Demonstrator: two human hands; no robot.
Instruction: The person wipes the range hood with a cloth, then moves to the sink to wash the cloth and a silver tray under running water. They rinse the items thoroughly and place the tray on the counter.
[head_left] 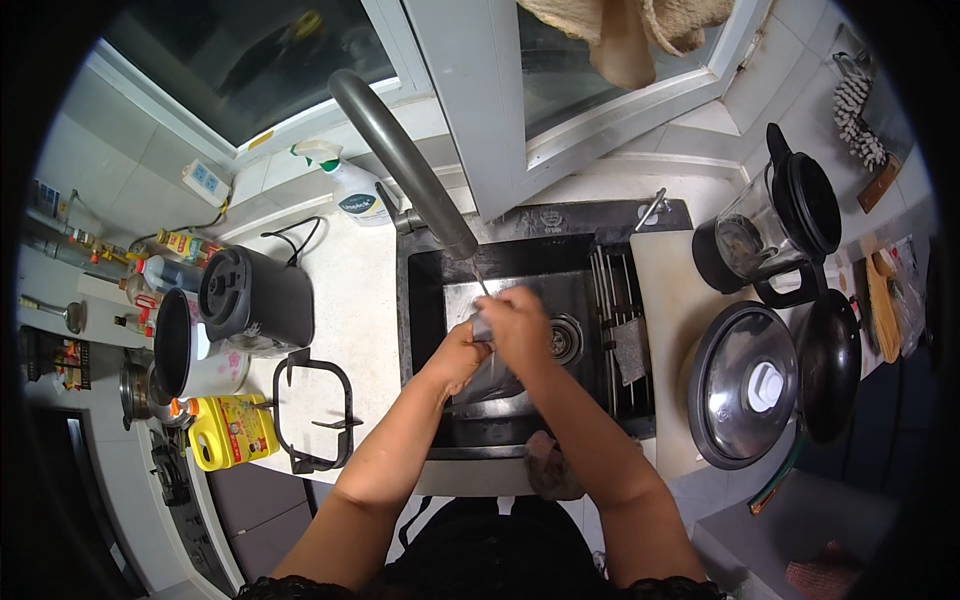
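Both hands are together over the dark sink [425,432], under the grey faucet [405,165] with a thin stream of water falling from it. My left hand [458,358] is closed round a small grey thing [481,328] that I cannot make out. Against it is my right hand [517,328], its fingers curled and blurred by motion. Whatever the right fingers hold is hidden. Below the hands, part of the basin and its round drain [566,340] show.
A drying rack [610,300] with a grey cloth [629,350] lies along the sink's right side. Farther right are a lidded pot [735,400] and a blender jug [750,235]. Left stand a black appliance [265,300], a pan support [348,385] and a yellow jug [228,432]. A spray bottle [357,195] is behind.
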